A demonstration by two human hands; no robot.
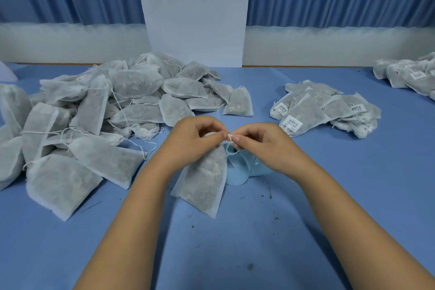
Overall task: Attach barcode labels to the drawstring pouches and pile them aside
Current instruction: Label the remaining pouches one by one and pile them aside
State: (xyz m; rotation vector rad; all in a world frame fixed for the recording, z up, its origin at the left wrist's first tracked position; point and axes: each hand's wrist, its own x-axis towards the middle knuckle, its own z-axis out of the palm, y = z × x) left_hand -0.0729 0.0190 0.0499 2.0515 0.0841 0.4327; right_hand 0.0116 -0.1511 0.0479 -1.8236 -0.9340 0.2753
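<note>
Pouch (202,179) in work: left hand (193,139) and right hand (261,143) both pinch its drawstring (230,138); label next, I reckon, then labelled pile (324,110).

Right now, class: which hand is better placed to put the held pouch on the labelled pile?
Probably the right hand: it pinches the drawstring of the pouch, and the labelled pile lies on its side; the left hand would cross over.
</note>
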